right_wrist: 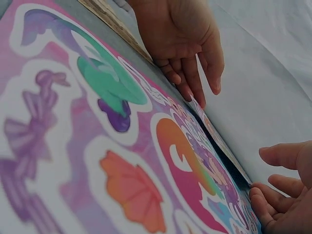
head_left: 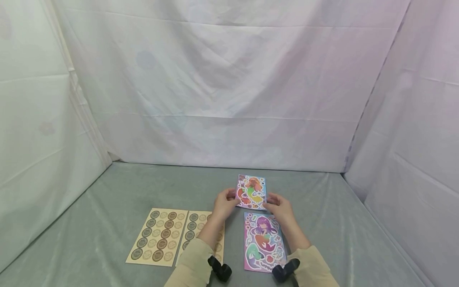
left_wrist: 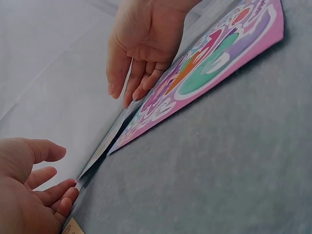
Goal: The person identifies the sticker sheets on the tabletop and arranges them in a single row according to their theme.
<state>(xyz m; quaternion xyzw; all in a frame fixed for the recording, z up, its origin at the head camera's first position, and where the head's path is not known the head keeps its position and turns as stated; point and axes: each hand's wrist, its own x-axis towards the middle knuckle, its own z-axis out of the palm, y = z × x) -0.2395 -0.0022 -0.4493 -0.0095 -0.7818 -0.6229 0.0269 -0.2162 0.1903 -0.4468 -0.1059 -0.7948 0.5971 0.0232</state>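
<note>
A sticker sheet with a colourful mermaid print (head_left: 252,192) lies farther back on the cloth. My left hand (head_left: 225,205) is at its left edge and my right hand (head_left: 279,208) at its right edge. In the left wrist view, the left thumb (left_wrist: 46,150) stands off the sheet while the fingertips meet its edge. The right hand (right_wrist: 285,195) touches the opposite edge likewise, thumb raised, in the right wrist view. Closer to me is a second mermaid sticker sheet (head_left: 264,243), pink and purple, lying flat under the right forearm's side.
Two beige sheets of round labels lie to the left, one in full view (head_left: 156,237) and one (head_left: 195,227) partly hidden by the left forearm. Grey cloth (head_left: 315,231) covers the table. White curtains (head_left: 222,79) enclose the back and both sides.
</note>
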